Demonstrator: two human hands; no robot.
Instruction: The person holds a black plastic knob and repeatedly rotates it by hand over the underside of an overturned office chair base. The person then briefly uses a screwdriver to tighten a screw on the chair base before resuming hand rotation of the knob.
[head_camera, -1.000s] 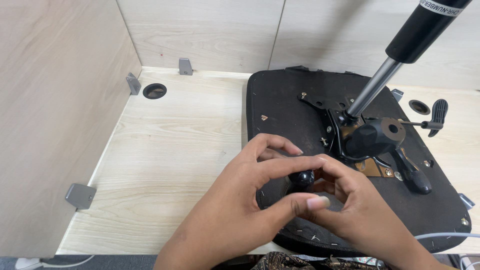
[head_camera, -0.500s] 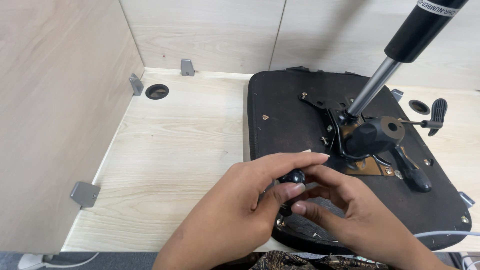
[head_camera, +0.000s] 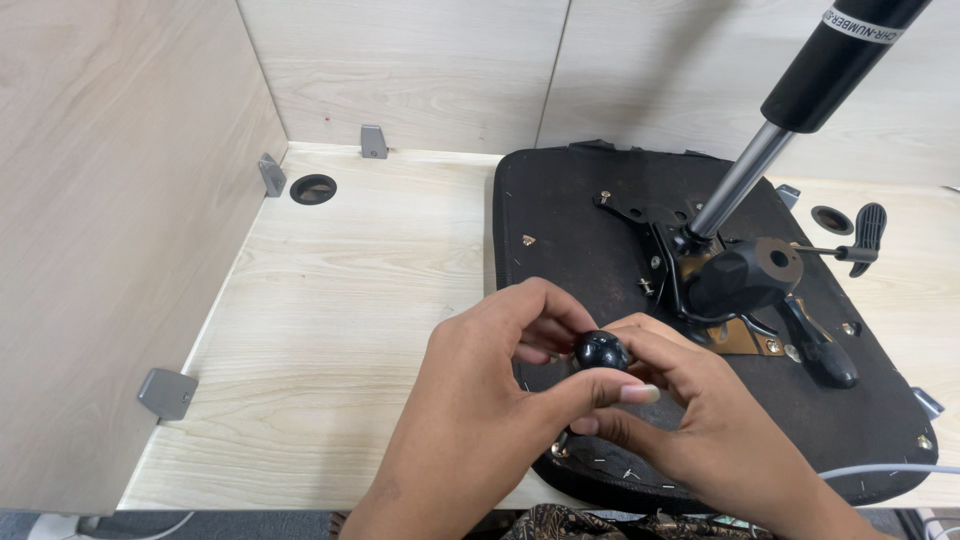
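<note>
Both hands now pinch the small black knob over the near edge of the upturned seat base. The left hand has lifted slightly since a moment ago; its thumb reaches beneath the knob, and the right hand fingers grip its right side.

A: What is the small object at centre?

B: A round, glossy black knob, pinched between the fingertips of both hands and held just above the near edge of an overturned seat base.

A: And that base?

B: Flat, black, underside up on the desk, with its metal mechanism and gas cylinder rising obliquely.
</note>
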